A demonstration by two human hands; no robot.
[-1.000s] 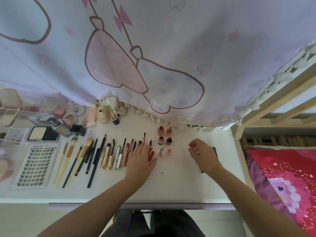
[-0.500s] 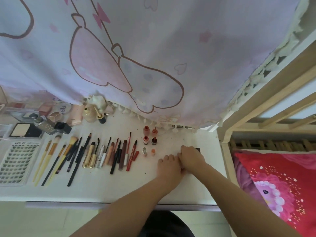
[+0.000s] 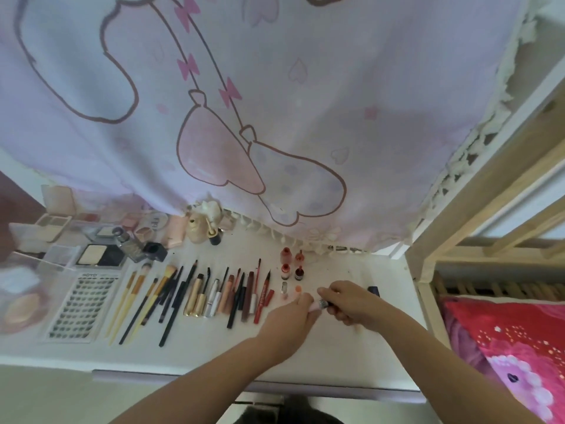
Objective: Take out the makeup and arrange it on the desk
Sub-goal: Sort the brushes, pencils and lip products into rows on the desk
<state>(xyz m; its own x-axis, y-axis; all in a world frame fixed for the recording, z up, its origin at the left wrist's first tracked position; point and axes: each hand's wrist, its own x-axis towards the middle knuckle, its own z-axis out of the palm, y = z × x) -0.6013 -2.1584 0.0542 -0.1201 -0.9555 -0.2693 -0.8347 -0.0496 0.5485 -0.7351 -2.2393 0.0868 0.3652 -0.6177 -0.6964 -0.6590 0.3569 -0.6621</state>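
From up top, looking down, I'm holding a small tube (image 3: 318, 305) between both hands just above the desk (image 3: 336, 356). My left hand (image 3: 289, 319) is pinching the pale pink end with curled fingers, and my right hand (image 3: 351, 304) is wrapped around the dark end, so the two are meeting over one item, probably to steady it or work its cap before it goes down. It is hovering just to the right of the small bottles (image 3: 292, 264), which are standing in neat pairs near the curtain (image 3: 275, 102); that bare patch looks like the natural next slot. Further left, the pencils and mascaras (image 3: 232, 292) are lying side by side, tips pointing to the back, then the brushes (image 3: 149, 298), so like is sitting with like. The lash card (image 3: 82, 304) is lying flat at the front left, and the compacts (image 3: 101, 255) are grouped behind it. A dark object (image 3: 373, 290) is peeking out behind my right wrist; I cannot tell what it is.
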